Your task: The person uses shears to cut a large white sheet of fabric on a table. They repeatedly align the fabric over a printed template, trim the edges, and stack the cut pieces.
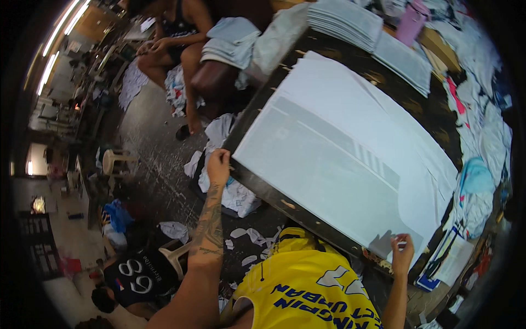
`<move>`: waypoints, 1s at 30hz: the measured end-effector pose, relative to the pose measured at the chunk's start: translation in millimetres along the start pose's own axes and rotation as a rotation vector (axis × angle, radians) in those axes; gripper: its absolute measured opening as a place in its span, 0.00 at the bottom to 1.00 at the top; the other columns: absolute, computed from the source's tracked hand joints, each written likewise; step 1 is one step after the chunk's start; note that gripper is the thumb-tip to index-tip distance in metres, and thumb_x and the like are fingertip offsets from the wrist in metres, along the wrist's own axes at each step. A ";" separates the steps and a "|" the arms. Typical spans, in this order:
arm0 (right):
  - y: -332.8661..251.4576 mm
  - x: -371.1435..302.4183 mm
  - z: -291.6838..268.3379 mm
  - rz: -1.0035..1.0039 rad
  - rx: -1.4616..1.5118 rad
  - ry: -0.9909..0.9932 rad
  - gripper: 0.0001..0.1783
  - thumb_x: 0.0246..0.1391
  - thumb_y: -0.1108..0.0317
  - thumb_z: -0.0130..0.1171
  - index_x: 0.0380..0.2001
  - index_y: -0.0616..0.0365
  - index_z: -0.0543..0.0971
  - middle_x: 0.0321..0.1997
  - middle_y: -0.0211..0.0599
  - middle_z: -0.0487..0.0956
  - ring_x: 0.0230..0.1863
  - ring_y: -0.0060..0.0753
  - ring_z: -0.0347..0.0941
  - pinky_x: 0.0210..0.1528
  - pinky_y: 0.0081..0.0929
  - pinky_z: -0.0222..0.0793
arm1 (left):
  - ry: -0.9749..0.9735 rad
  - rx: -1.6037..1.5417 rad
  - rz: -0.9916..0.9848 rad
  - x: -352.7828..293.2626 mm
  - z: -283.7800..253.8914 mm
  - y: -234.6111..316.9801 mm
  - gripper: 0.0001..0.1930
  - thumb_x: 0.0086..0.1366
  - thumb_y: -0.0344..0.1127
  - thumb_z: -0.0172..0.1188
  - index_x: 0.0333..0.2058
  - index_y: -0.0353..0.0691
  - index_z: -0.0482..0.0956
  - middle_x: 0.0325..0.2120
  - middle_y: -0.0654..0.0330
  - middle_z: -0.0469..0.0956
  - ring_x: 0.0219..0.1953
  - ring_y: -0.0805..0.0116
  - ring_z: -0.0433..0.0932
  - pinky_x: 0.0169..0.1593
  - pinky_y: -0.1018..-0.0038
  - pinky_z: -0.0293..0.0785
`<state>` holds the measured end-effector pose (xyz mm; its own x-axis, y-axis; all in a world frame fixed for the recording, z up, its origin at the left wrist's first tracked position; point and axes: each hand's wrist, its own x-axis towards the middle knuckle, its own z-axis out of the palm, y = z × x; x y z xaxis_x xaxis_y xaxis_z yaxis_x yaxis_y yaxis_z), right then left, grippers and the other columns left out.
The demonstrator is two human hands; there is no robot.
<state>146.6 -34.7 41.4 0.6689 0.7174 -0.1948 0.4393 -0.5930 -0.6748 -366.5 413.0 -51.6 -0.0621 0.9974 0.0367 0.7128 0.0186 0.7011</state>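
Observation:
A large stack of white fabric (367, 109) lies across a dark worn table in front of me. Over its near part rests a grey, see-through pattern sheet (318, 170) with a striped band. My left hand (219, 166), fingers pinched together, is at the sheet's left corner, just off the table edge. Whatever it pinches, if anything, is too small to make out. Above the near right corner of the sheet is my right hand (402, 252), its fingers curled toward the thumb and casting a shadow. What lies between those fingers is unclear.
Folded grey-white cloth piles (345, 24) and a pink container (412, 23) stand at the table's far side. Loose cloth (476, 181) heaps up on the right. A seated person (183, 33) works at far left; another in black (139, 279) is at lower left. Scraps litter the floor.

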 end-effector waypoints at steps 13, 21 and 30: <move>-14.6 -59.4 94.4 1.078 0.745 0.171 0.19 0.64 0.49 0.74 0.30 0.49 0.79 0.25 0.24 0.78 0.22 0.24 0.72 0.25 0.26 0.64 | -0.125 0.027 0.224 0.5 -35.5 67.1 0.09 0.63 0.25 0.71 0.32 0.32 0.77 0.24 0.52 0.80 0.28 0.54 0.83 0.36 0.61 0.76; -22.9 -63.3 88.2 1.043 0.713 0.244 0.20 0.65 0.51 0.73 0.28 0.49 0.77 0.22 0.24 0.75 0.19 0.22 0.69 0.21 0.24 0.62 | -0.041 -0.099 0.034 -7.0 -33.5 60.3 0.09 0.66 0.25 0.71 0.35 0.32 0.78 0.26 0.55 0.83 0.27 0.66 0.84 0.35 0.70 0.78; -18.9 -64.2 76.9 0.876 0.539 0.215 0.24 0.69 0.51 0.69 0.23 0.52 0.77 0.17 0.23 0.72 0.15 0.18 0.65 0.18 0.20 0.57 | -0.067 0.175 0.250 13.6 8.6 94.8 0.18 0.62 0.29 0.72 0.51 0.39 0.81 0.47 0.50 0.79 0.49 0.51 0.80 0.53 0.57 0.77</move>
<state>49.3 -41.4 11.9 0.7395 0.0046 -0.6731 -0.5395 -0.5939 -0.5968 -293.8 428.9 9.3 0.1728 0.9748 0.1413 0.8097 -0.2222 0.5431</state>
